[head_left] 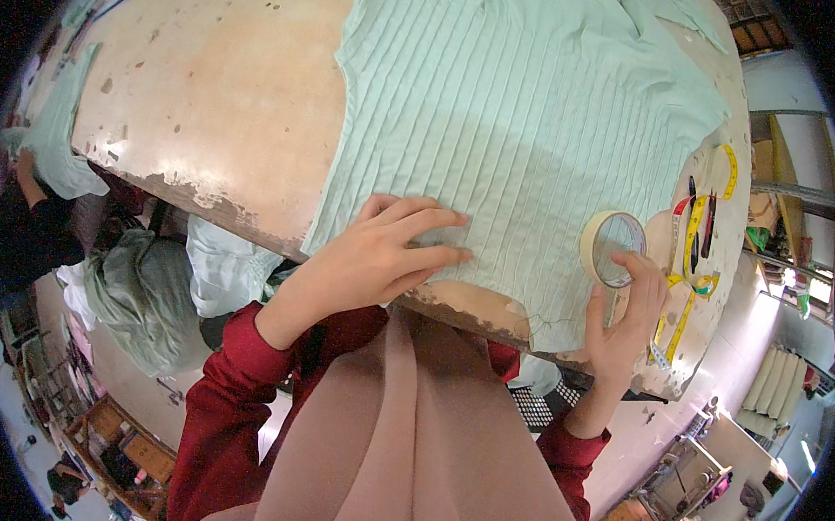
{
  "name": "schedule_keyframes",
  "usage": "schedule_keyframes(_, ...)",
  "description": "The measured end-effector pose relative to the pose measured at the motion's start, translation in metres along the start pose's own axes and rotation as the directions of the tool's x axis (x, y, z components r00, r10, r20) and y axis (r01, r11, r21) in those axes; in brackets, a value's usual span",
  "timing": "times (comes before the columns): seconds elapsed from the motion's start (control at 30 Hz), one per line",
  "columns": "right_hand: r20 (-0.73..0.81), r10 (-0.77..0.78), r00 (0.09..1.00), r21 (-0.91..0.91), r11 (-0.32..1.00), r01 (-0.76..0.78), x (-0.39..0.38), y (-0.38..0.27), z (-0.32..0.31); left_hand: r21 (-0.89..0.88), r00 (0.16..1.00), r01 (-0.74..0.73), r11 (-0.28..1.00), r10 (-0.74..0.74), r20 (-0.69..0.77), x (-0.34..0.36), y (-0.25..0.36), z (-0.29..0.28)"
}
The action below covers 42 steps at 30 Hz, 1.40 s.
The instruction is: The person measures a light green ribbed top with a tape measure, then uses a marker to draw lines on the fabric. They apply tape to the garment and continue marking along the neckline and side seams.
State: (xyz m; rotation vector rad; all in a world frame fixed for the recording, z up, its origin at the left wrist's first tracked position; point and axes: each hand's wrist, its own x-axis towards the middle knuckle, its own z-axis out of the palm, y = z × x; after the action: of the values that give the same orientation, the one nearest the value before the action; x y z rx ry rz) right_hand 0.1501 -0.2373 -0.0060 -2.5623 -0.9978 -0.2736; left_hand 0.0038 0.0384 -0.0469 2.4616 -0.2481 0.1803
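Observation:
Pale mint-green pleated fabric (498,124) lies spread over the worn table, its narrow pleats running lengthwise. My left hand (390,245) rests on its near left part, fingers apart and holding nothing. At the near right, a roll of cream tape (590,245) is tipped over the fabric. My right hand (627,316) grips the roll's near edge, index finger at its inner ring and thumb below. The rest of that hand's fingers are partly hidden.
Along the table's right edge lie a yellow tape measure (695,226) and dark pens (710,225). Bare scuffed tabletop (220,84) shows at left. Heaped grey-green cloth (141,295) sits below the table's left edge. Another person in black (32,234) is at far left.

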Motion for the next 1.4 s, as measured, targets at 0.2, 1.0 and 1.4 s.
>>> schedule_keyframes(0.2,-0.084,-0.071,0.994,-0.021,0.997,0.069,-0.026,0.015,0.007,-0.101,0.980,0.185,0.978,-0.176,0.093,0.006,0.017,-0.013)
schedule_keyframes(1.0,0.519,0.379,0.766,0.769,0.184,-0.612,-0.022,-0.051,0.007,-0.483,0.960,-0.271,0.833,0.267,-0.078,0.033,0.085,0.042)
schedule_keyframes(1.4,0.119,0.234,0.965,0.638,0.726,-0.255,-0.019,-0.052,0.001,-0.756,0.974,0.003,0.654,0.170,0.151,0.030,0.082,0.025)
